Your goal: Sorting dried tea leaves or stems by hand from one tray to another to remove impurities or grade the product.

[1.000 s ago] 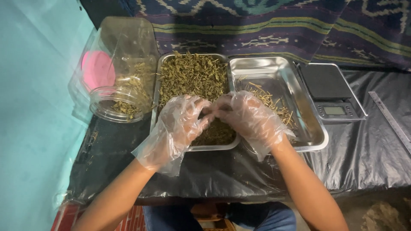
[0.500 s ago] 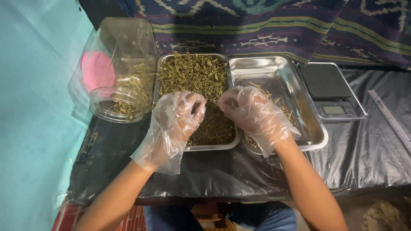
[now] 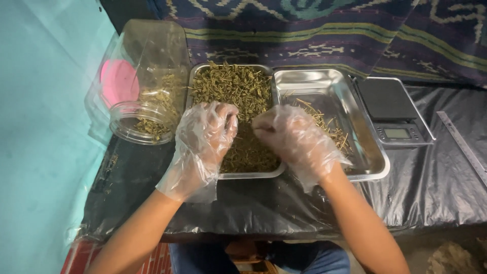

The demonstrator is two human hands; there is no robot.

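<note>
Steel gleams from two shallow trays set side by side on a table (image 3: 431,187) covered in black plastic sheeting; the left tray (image 3: 253,175) is heaped with dried green herb (image 3: 231,91), while the right tray (image 3: 373,165) is mostly bare metal with a thin scatter of pale stems (image 3: 324,119) along its left part. Both hands wear loose clear plastic gloves and hover over the near half of the left tray, close to each other but not touching; the left hand (image 3: 205,137) has its fingers curled downward with the tips drawn together just above the herb, though whether a piece sits between them I cannot tell; the right hand (image 3: 291,134) is likewise curled, thumb and fingertips pinched together near the seam between the two trays, and what they clamp is too small to make out. A clear plastic jar (image 3: 147,86) lies tilted on its side at the left of the trays, mouth facing the person, with some of the same herb inside and a pink lid (image 3: 116,81) showing through its wall; a small black digital scale (image 3: 393,109) sits just to the right of the right tray; a metal ruler (image 3: 464,147) lies on the sheeting farther right; a patterned woven cloth (image 3: 314,30) runs along the back edge.
</note>
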